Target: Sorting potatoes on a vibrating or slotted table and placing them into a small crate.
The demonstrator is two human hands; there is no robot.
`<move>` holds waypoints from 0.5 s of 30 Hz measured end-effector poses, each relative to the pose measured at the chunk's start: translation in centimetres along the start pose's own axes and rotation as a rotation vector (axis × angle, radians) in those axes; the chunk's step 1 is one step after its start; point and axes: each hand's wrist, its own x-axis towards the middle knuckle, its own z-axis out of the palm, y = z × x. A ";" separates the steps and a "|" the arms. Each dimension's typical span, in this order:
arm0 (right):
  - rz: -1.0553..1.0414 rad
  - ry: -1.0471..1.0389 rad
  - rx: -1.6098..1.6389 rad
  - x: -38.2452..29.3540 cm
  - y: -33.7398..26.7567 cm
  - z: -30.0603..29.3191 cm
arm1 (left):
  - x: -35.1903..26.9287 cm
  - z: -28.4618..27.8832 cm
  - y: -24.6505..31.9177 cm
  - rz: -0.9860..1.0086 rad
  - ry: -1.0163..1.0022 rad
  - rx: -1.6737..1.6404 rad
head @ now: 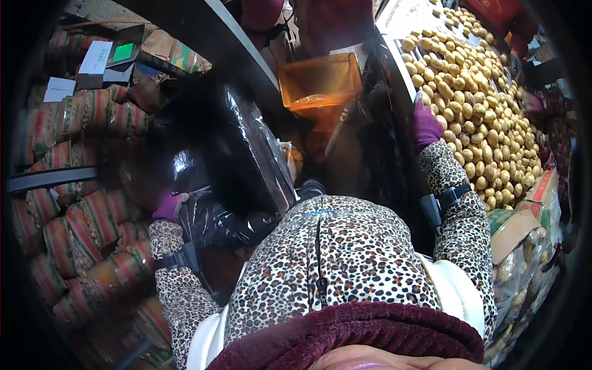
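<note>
My right hand (424, 121), in a purple glove, rests at the metal edge (401, 74) of a sorting table, touching or close beside the many potatoes (471, 111) spread over it. At the left, my left hand (169, 206), also gloved in purple, is at the edge of black plastic sheeting (212, 222); whether its fingers grip the plastic is not clear. Both sleeves are leopard-print with a dark strapped device at each wrist. Between my hands, an orange plastic crate (319, 85) stands beyond my body. Dark blur hides part of the plastic.
Packed bags with red and green stripes (83, 226) are piled at the left, below a white box (94, 62) and a device with a green screen (122, 53). Clear bags of potatoes (518, 259) stand at the right. Other people are at the far side, one in red sleeves (522, 27).
</note>
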 end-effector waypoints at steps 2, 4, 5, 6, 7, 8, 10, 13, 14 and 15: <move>-0.032 0.009 -0.036 0.1 0.3 0.0 | -0.5 -0.2 0.3 -0.013 -0.039 0.074; -0.023 0.014 -0.027 0.0 0.6 0.1 | -1.2 -0.6 1.4 -0.090 -0.043 -0.007; -0.017 0.018 -0.022 0.0 0.7 0.1 | -1.4 -0.9 2.1 -0.115 -0.045 -0.036; -0.016 0.019 -0.022 -0.1 0.8 0.2 | -1.5 -1.3 2.8 -0.133 -0.043 -0.056; -0.028 0.030 -0.026 -0.2 0.7 0.3 | -1.9 -1.6 3.1 -0.150 -0.039 -0.074; -0.037 0.041 -0.032 -0.2 0.7 0.2 | -2.0 -1.8 3.4 -0.160 -0.034 -0.086; -0.037 0.040 -0.025 -0.2 0.4 0.1 | -2.2 -2.1 3.7 -0.173 -0.029 -0.098; -0.034 0.055 -0.015 -0.3 0.2 0.2 | -2.1 -2.3 4.4 -0.185 -0.020 -0.107; -0.041 0.073 -0.011 -0.3 0.2 0.1 | -2.2 -2.4 4.6 -0.184 -0.017 -0.109; -0.038 0.074 -0.011 -0.2 0.3 0.2 | -2.1 -2.4 4.5 -0.181 -0.017 -0.109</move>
